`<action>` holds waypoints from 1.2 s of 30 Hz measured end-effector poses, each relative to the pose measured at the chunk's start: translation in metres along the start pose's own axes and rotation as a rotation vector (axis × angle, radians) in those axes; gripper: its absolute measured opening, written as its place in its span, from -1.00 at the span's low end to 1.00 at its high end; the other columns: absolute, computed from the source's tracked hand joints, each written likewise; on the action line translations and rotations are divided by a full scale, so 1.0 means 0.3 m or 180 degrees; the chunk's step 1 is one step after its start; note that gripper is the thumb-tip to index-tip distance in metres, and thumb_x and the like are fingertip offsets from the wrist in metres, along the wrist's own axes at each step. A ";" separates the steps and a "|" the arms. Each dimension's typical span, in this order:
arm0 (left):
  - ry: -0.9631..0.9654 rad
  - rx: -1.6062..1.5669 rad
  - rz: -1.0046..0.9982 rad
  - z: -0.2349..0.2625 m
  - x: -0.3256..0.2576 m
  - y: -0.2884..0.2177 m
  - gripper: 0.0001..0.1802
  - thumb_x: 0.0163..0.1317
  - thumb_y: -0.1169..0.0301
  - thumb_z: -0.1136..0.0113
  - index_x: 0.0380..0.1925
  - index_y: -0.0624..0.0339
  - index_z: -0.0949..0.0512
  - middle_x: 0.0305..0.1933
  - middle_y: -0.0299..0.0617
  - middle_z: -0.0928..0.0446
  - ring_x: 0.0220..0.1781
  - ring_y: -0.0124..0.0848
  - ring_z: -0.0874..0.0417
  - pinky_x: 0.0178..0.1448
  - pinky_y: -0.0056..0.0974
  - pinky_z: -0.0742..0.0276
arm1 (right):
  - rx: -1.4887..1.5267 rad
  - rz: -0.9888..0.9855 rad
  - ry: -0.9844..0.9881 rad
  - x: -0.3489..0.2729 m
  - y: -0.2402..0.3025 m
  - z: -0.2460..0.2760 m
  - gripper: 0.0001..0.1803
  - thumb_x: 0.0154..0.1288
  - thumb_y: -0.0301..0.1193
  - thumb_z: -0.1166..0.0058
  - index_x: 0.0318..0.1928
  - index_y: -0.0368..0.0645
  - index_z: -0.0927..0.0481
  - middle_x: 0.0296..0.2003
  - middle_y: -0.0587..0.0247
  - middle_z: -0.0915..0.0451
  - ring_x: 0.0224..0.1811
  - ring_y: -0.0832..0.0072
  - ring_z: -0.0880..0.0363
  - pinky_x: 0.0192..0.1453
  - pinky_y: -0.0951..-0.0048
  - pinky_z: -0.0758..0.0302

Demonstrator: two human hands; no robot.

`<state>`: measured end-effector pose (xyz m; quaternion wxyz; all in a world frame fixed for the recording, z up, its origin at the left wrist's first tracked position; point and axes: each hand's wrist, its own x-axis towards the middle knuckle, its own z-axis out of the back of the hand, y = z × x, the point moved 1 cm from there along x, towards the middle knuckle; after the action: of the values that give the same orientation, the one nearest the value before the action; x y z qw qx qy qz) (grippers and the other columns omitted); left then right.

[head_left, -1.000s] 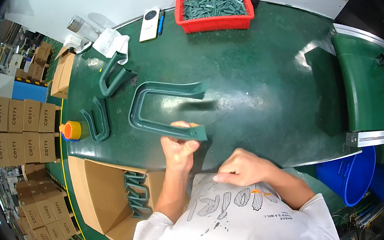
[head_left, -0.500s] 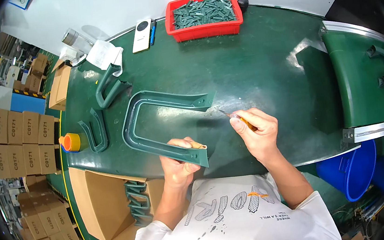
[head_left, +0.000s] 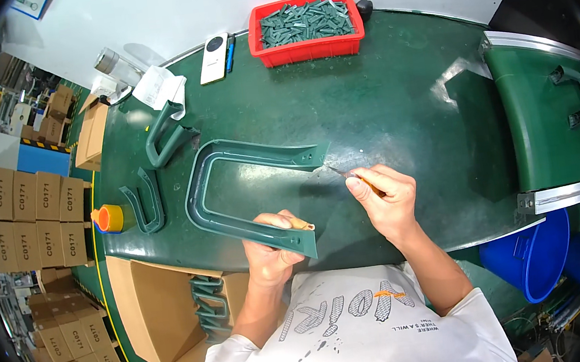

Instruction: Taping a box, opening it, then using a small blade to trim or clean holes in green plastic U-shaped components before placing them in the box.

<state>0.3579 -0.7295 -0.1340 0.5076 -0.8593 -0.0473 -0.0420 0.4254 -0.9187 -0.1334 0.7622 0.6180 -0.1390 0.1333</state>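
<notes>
My left hand is closed round the near arm of a large green U-shaped plastic part, whose open end faces right. A tan cover wraps one finger of that hand. In my right hand is a thin-bladed knife with a yellowish handle, gripped between thumb and fingers. Its tip points left, close to the end of the part's far arm, and I cannot tell whether it touches. Smaller green U-shaped parts lie to the left on the green table.
A red bin full of small green pieces stands at the back. Left of it are a white phone and a blue pen. An open carton holds green parts at near left. On the right are a conveyor and a blue bucket.
The view has shifted very slightly. My right hand and the knife have moved a little left, nearer the far arm's end. The left hand keeps its hold.
</notes>
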 end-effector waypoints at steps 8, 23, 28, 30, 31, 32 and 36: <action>0.0092 0.0008 -0.0046 0.000 0.000 0.000 -0.46 -0.20 0.36 -0.55 -0.21 0.15 -0.45 -0.36 -0.13 -0.50 -0.33 -0.34 -0.51 -0.25 -0.23 -0.45 | -0.0043 0.0004 0.0031 0.004 -0.011 0.003 -0.81 0.14 -0.43 -0.26 -0.32 -0.33 -0.66 -0.61 0.19 -0.52 -0.61 0.50 -0.44 -0.52 0.51 -0.36; 0.0401 -0.0051 -0.0282 0.002 -0.045 0.031 -0.49 -0.16 0.31 -0.54 -0.25 0.14 -0.42 -0.35 -0.11 -0.53 -0.33 -0.32 -0.53 -0.31 -0.26 -0.44 | 0.0816 -0.1269 -0.0059 0.080 -0.102 0.073 -0.70 0.33 -0.29 -0.07 -0.39 -0.31 -0.63 -0.62 0.24 -0.54 -0.63 0.62 -0.41 -0.54 0.57 -0.35; 0.0514 -0.0330 -0.0211 0.020 -0.028 0.011 -0.50 -0.12 0.30 -0.51 -0.24 0.13 -0.41 -0.40 -0.13 -0.53 -0.34 -0.35 -0.51 -0.38 -0.28 -0.41 | 0.2058 -0.1994 0.1395 0.057 -0.004 0.103 -0.60 0.39 -0.21 0.03 -0.44 -0.31 -0.58 -0.67 0.22 -0.52 -0.73 0.64 -0.42 -0.64 0.62 -0.35; 0.0564 -0.0387 -0.0210 0.021 -0.026 0.014 -0.50 -0.11 0.29 -0.51 -0.24 0.13 -0.40 -0.41 -0.13 -0.53 -0.34 -0.36 -0.50 -0.39 -0.28 -0.41 | 0.2102 -0.1986 0.1553 0.056 0.013 0.103 -0.59 0.38 -0.21 0.02 -0.49 -0.28 -0.56 -0.72 0.24 -0.50 -0.78 0.65 -0.37 -0.69 0.61 -0.30; 0.0577 -0.0370 -0.0221 0.021 -0.026 0.012 -0.50 -0.10 0.28 -0.50 -0.24 0.13 -0.40 -0.42 -0.13 -0.53 -0.34 -0.35 -0.50 -0.39 -0.28 -0.41 | 0.2087 -0.1985 0.1627 0.054 0.011 0.101 -0.59 0.38 -0.21 0.03 -0.50 -0.27 -0.56 -0.72 0.24 -0.50 -0.78 0.65 -0.37 -0.70 0.61 -0.29; 0.0589 -0.0352 -0.0232 0.022 -0.027 0.010 -0.50 -0.10 0.28 -0.50 -0.24 0.12 -0.40 -0.42 -0.13 -0.53 -0.34 -0.35 -0.50 -0.39 -0.28 -0.41 | 0.2072 -0.1983 0.1702 0.052 0.011 0.099 -0.59 0.38 -0.21 0.03 -0.50 -0.27 -0.56 -0.72 0.25 -0.50 -0.78 0.65 -0.37 -0.70 0.62 -0.29; 0.0546 -0.0657 -0.0223 0.024 -0.030 0.009 -0.50 -0.18 0.37 -0.54 -0.25 0.23 -0.47 -0.38 -0.01 -0.56 -0.32 -0.26 -0.59 -0.23 -0.20 -0.49 | 0.1991 -0.1949 0.1727 0.051 0.014 0.099 -0.58 0.38 -0.20 0.02 -0.52 -0.26 -0.56 -0.73 0.26 -0.50 -0.79 0.66 -0.36 -0.70 0.62 -0.29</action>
<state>0.3495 -0.7249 -0.1409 0.4169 -0.8980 -0.0292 -0.1376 0.4365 -0.9466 -0.1181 0.5536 0.7720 0.2976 0.0947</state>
